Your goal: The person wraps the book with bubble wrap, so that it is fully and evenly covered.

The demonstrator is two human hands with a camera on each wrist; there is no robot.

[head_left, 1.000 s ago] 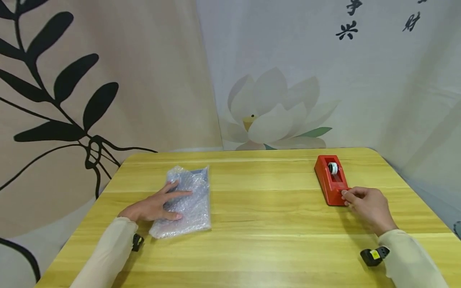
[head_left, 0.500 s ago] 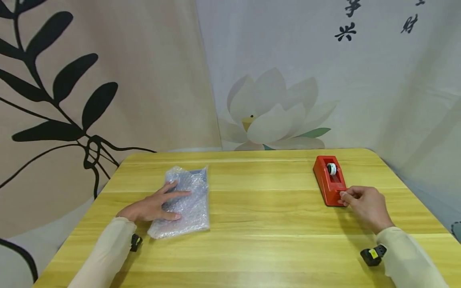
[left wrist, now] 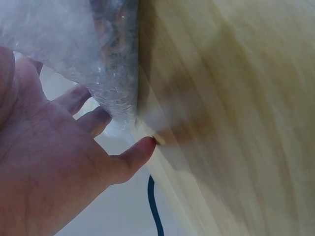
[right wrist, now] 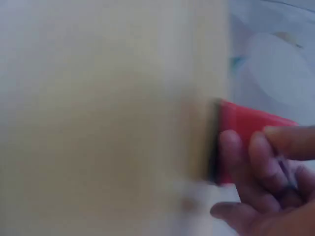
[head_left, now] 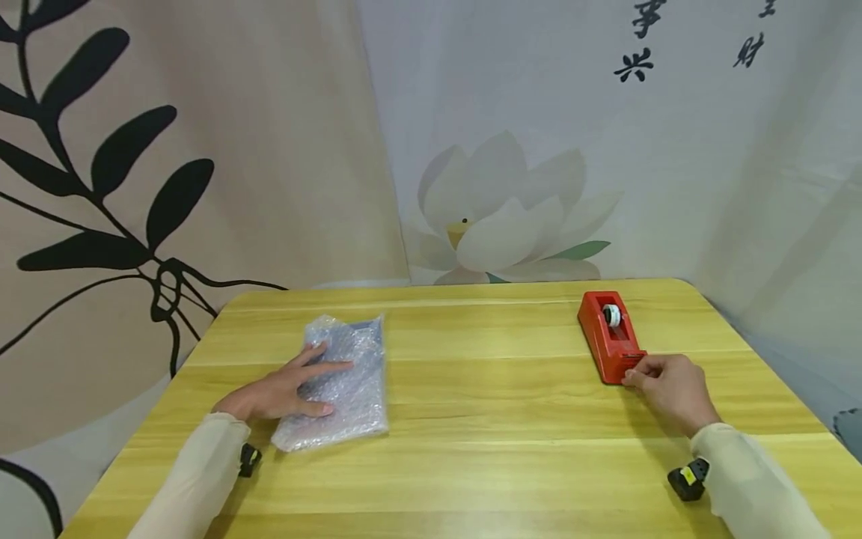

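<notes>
A flat pack in bubble wrap [head_left: 360,400] lies at the left of the table, a bluish item showing through the clear film. My left hand [head_left: 276,393] rests on its left part, fingers spread; in the left wrist view the wrap hides some of the fingertips. To the right stands a red tape dispenser [head_left: 595,329] with a small white-cored roll of tape [head_left: 612,315]. At its front end, just below the cutter, my right hand [head_left: 670,385] pinches the tape's end with thumb and forefinger. The other fingers lie close against the red front [right wrist: 241,120] in the right wrist view.
A wood-grain table [head_left: 471,449] carries both things, its back edge meeting a printed cloth backdrop [head_left: 303,150]. Black cameras sit on both wrists, under pale sleeves [head_left: 754,475].
The right thumb and forefinger have dropped a little lower at the dispenser's front. My left hand stays on the pack. The whole head view has shifted slightly.
</notes>
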